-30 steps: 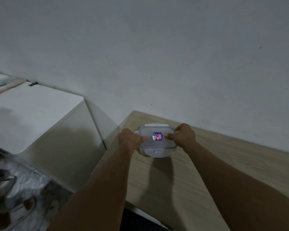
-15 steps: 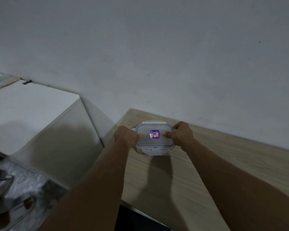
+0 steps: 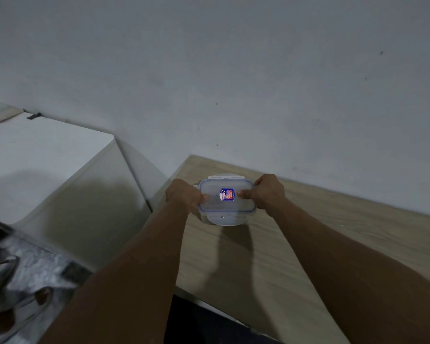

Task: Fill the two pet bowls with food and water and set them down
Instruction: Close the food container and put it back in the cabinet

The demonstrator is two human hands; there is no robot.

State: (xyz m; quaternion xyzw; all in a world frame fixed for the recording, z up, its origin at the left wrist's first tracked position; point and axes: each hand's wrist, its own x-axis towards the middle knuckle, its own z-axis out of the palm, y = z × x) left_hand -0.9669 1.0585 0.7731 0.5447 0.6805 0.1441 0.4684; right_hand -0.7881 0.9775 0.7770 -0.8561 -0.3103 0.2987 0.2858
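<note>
The left hand (image 3: 184, 196) grips the left short end of a clear plastic container (image 3: 224, 219). Its thumb lies on top of the lid (image 3: 241, 204) and the other fingers curl down the side, out of sight. The right hand (image 3: 268, 192) does the same at the right end, with the thumb pointing inward beside the small blue and orange sticker (image 3: 227, 194) in the middle of the lid. So both hands are closed around the box, one at each end.

The container is at the far left corner of the wooden table (image 3: 308, 244), near the grey wall (image 3: 233, 70). I cannot tell if its bottom touches the table or is a little above it. The lid has a blue seal line. A locking flap (image 3: 224, 177) shows at the far long side, and it seems to stand out, maybe unlatched.

I judge the box is stiff and rather light, with smooth walls that can slip in the fingers. What is inside I cannot see clearly. The two ends are a good place to hold it. To open it, the flaps on the edges are the place to pull, while one hand presses the body down. The pet bowls do not show here.

To the left of the table stands a white cabinet (image 3: 47, 157).
</note>
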